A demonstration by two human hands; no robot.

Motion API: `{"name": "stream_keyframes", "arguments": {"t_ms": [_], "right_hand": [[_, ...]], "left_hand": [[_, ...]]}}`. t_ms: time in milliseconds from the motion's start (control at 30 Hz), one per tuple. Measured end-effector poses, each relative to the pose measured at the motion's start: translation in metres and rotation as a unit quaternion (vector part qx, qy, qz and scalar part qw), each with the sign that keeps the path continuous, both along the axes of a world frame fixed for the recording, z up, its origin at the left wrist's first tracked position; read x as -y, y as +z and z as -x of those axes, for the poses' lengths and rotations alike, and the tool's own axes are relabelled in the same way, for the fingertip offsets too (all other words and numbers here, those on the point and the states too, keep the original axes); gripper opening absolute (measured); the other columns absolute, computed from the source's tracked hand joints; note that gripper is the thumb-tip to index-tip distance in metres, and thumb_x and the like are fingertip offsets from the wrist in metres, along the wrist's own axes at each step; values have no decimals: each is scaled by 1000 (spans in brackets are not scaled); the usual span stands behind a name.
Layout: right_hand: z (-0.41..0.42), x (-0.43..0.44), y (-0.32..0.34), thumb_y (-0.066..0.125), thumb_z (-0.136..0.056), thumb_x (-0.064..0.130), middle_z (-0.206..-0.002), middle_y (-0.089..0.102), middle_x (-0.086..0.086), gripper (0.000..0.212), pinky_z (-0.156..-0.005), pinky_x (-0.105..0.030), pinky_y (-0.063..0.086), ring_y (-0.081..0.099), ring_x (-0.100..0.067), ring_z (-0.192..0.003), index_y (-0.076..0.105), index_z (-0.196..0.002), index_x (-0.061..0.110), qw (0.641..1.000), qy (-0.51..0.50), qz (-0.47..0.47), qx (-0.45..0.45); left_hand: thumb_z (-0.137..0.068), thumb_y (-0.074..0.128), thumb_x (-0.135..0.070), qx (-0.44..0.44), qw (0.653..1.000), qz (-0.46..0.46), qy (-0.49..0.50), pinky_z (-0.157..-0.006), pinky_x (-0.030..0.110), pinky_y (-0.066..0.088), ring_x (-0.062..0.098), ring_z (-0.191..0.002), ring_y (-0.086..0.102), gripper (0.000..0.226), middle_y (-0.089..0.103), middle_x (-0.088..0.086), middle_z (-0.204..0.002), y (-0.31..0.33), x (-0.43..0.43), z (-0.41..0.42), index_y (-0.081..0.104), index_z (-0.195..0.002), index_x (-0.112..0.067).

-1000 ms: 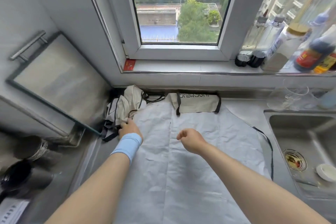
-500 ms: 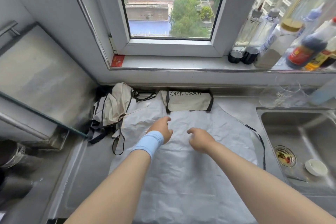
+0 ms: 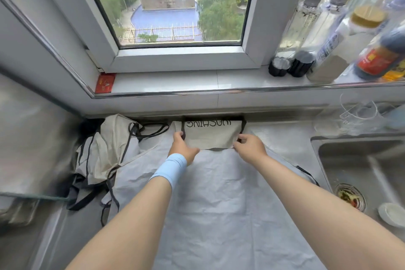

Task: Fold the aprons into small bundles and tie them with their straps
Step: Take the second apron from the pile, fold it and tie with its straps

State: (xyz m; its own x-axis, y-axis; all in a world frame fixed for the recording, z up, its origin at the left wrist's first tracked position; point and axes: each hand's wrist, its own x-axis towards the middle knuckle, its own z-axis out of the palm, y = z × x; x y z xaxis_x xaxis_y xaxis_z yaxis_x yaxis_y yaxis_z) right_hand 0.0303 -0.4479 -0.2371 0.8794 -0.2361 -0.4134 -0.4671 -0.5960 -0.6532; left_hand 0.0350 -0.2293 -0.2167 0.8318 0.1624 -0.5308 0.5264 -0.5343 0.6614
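Observation:
A pale grey apron [image 3: 219, 193] lies spread flat on the steel counter, its cream bib [image 3: 210, 132] with black lettering folded back at the far end near the wall. My left hand [image 3: 183, 148], with a light blue wristband, pinches the bib's near left corner by the black strap. On the bib's near right corner my right hand [image 3: 249, 147] has a pinch grip. A second crumpled cream apron [image 3: 109, 144] with black straps is heaped at the left.
A steel sink [image 3: 359, 173] with a drain strainer and a small white dish [image 3: 392, 213] sits at the right. Bottles [image 3: 350, 39] line the windowsill. A clear jug [image 3: 359, 116] stands behind the sink. A glass-fronted appliance [image 3: 28, 149] is at the left.
Both hands moved away from me, from the middle of the spread apron to the folded bib, and closed on its two near corners. The camera tilted forward.

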Motion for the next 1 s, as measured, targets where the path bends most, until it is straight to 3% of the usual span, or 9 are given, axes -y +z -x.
{"name": "stream_keyframes", "arguments": {"t_ms": [67, 233, 300, 400, 500, 700, 833, 933, 1000], "right_hand": [[-7, -5, 5, 64, -80, 21, -81, 72, 4, 18, -83, -40, 57, 69, -22, -86, 76, -93, 18, 991, -94, -86, 40], [-27, -17, 33, 47, -87, -3, -74, 62, -6, 25, -61, -29, 51, 60, -16, -58, 66, -86, 14, 904, -261, -321, 110], [-28, -16, 45, 41, -89, 0, -75, 50, -7, 28, -54, -30, 48, 52, -19, -51, 67, -94, 10, 897, -260, -346, 95], [-19, -17, 58, 52, -91, 16, -70, 51, 3, 24, -49, -25, 46, 49, -20, -53, 76, -96, 14, 959, -128, -250, 46], [4, -17, 61, 59, -88, 21, -55, 58, 13, 21, -49, -20, 36, 48, -6, -50, 78, -78, 17, 992, 49, -120, 4], [61, -7, 40, 62, -79, 24, -54, 43, 1, 25, -50, -25, 27, 39, -17, -54, 54, -56, 17, 967, 207, 8, -149], [84, -8, 37, 61, -75, 24, -60, 53, -2, 18, -50, -24, 38, 49, -21, -56, 60, -61, 13, 935, 269, 79, -219], [87, -12, 34, 55, -79, 22, -80, 68, 4, 18, -70, -23, 50, 64, -16, -81, 73, -81, 19, 923, 303, 143, -189], [86, -13, 35, 49, -82, 22, -87, 68, 8, 19, -74, -26, 50, 63, -18, -90, 68, -82, 27, 929, 294, 182, -133]], "left_hand": [[-83, 69, -22, -25, 996, 55, 58, -81, 32, 51, 24, -81, 66, 71, 56, 7, -117, 0, 1, -6, 25, -140, -18], [-86, 55, -40, 66, 997, -15, 43, -94, 36, 44, 25, -99, 61, 20, 68, 1, -97, 13, -3, -21, 68, -94, -27], [-90, 47, -36, 153, 981, -87, 84, -100, 39, 34, 22, -104, 52, 25, 65, -3, -100, 27, -6, -22, 70, -83, -29], [-82, 47, -33, 225, 964, -29, 142, -95, 37, 37, 23, -101, 53, 29, 66, -1, -99, 47, -12, -9, 70, -63, -33], [-76, 46, -22, 189, 980, 40, 50, -69, 29, 38, 15, -61, 53, 31, 59, -4, -55, 53, -25, 12, 52, -46, -21], [-96, 47, -30, -164, 974, -39, -154, -44, 20, 35, 12, -30, 42, 39, 47, -4, -35, 45, -54, 64, 48, -61, -12], [-82, 61, -36, -294, 869, -194, -348, -55, 20, 44, 16, -50, 52, 16, 64, 0, -70, 52, -62, 92, 67, -83, -22], [-82, 60, -23, -203, 905, -184, -325, -56, 21, 48, 17, -60, 58, 20, 64, -2, -78, 47, -58, 91, 70, -99, -29], [-82, 46, -15, -94, 936, -199, -275, -75, 25, 52, 18, -84, 62, 31, 67, -5, -97, 39, -49, 86, 69, -93, -33]]}}
